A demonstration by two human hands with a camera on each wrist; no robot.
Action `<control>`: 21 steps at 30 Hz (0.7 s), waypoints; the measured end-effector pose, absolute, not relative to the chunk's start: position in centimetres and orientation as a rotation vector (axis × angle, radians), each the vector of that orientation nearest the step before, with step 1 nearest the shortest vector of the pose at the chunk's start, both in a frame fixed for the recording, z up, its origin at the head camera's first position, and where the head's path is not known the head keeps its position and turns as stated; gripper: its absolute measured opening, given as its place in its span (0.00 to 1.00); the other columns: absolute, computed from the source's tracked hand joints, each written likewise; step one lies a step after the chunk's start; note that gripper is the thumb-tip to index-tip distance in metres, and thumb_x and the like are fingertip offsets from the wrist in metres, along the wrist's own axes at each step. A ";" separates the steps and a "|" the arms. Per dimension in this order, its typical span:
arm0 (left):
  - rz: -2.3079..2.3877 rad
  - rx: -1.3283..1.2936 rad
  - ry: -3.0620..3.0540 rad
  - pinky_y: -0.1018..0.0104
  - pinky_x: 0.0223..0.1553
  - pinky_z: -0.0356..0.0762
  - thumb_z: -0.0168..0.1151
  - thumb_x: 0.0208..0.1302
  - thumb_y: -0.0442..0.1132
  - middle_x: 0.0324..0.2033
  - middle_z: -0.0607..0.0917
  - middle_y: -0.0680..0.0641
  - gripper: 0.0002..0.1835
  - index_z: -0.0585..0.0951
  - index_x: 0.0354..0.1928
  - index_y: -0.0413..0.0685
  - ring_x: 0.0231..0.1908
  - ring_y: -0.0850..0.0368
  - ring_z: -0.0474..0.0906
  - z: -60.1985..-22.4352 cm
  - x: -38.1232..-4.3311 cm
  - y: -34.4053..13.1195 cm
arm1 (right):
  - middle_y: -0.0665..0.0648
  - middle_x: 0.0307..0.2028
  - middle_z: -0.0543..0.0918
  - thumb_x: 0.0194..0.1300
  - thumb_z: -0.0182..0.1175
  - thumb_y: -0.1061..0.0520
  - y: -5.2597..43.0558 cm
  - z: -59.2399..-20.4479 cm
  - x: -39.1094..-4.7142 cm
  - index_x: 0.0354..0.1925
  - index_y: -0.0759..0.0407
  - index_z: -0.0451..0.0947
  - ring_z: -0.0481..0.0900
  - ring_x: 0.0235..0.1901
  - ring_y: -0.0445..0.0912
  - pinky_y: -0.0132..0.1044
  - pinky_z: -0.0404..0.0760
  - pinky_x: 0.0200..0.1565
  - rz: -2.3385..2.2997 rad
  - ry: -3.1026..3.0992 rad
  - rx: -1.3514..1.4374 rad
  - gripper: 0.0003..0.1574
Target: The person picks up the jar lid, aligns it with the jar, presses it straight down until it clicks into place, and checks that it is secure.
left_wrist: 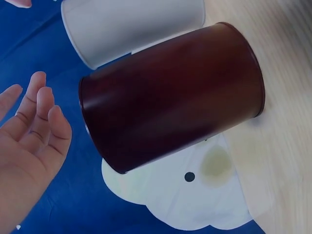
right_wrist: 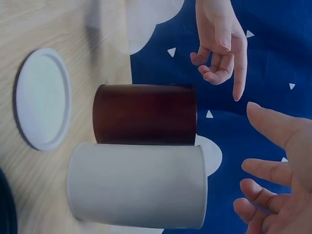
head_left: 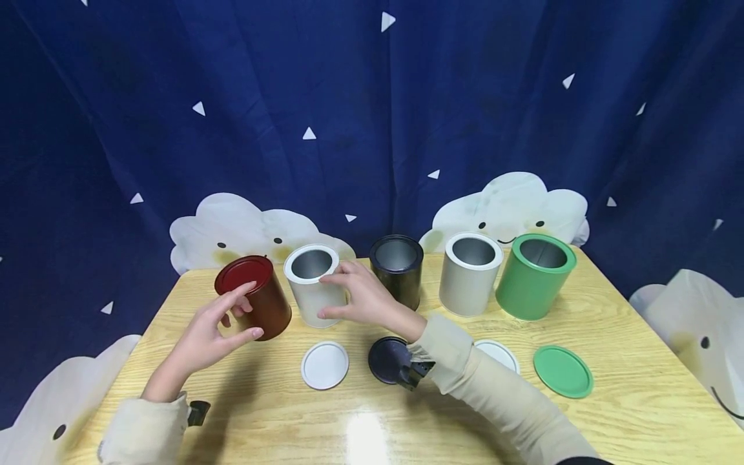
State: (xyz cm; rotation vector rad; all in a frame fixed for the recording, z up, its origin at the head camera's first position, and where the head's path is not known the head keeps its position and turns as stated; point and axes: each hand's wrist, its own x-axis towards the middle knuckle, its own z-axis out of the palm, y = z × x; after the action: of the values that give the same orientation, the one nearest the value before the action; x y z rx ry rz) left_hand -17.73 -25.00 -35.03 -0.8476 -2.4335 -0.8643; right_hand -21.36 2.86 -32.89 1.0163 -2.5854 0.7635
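A dark red can (head_left: 272,313) stands at the left end of a row of cans; its top shows red. My left hand (head_left: 203,339) is beside it, fingers spread and loosely bent, holding nothing. The left wrist view shows a gap between those fingers and the can's top rim. To the right stands a white can (head_left: 316,300) with its grey inside showing. Over its right side reaches my right hand (head_left: 366,300), thumb and fingers apart and gripping nothing. In the right wrist view that hand stays clear of the white can's top.
Further right stand a black can (head_left: 407,284), another white can (head_left: 465,290) and a green can (head_left: 526,290), all topless. In front lie a white lid (head_left: 324,365), a black lid (head_left: 385,361), a second white lid (head_left: 501,354) and a green lid (head_left: 562,371). A blue curtain (head_left: 349,77) hangs behind.
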 end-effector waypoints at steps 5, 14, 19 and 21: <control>-0.882 -0.876 -2.448 0.69 0.26 0.68 0.74 0.37 0.30 0.31 0.76 0.52 0.38 0.70 0.56 0.37 0.32 0.64 0.68 -35.7 -17.8 -24.5 | 0.54 0.38 0.75 0.43 0.72 0.46 3.4 -33.9 -21.3 0.48 0.58 0.80 0.71 0.42 0.48 0.43 0.68 0.43 0.768 -2.580 1.024 0.33; -0.921 -0.923 -2.580 0.67 0.29 0.70 0.74 0.42 0.37 0.36 0.73 0.53 0.38 0.69 0.59 0.42 0.34 0.57 0.68 -37.8 -18.2 -23.8 | 0.54 0.39 0.75 0.43 0.72 0.45 4.2 -36.4 -21.0 0.49 0.58 0.79 0.71 0.42 0.48 0.44 0.67 0.43 0.808 -2.678 1.029 0.35; -0.915 -0.978 -2.622 0.63 0.32 0.72 0.73 0.44 0.40 0.39 0.73 0.54 0.37 0.70 0.59 0.43 0.36 0.58 0.68 -39.1 -18.6 -23.5 | 0.54 0.39 0.73 0.43 0.72 0.45 4.6 -38.0 -21.3 0.51 0.57 0.78 0.69 0.42 0.48 0.42 0.66 0.41 0.806 -2.712 1.052 0.36; -0.927 -0.999 -2.636 0.61 0.34 0.73 0.73 0.45 0.40 0.40 0.73 0.53 0.37 0.70 0.59 0.42 0.36 0.55 0.70 -39.6 -18.7 -23.3 | 0.54 0.39 0.72 0.43 0.72 0.45 4.7 -38.7 -21.3 0.51 0.58 0.77 0.68 0.42 0.48 0.42 0.65 0.41 0.817 -2.732 1.061 0.37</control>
State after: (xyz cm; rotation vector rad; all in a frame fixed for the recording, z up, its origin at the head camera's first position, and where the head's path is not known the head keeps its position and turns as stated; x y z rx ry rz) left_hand -18.69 -23.34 -39.56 -0.9987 -2.6358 -0.9268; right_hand -21.34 4.74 -38.71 1.0610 -2.7321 0.8166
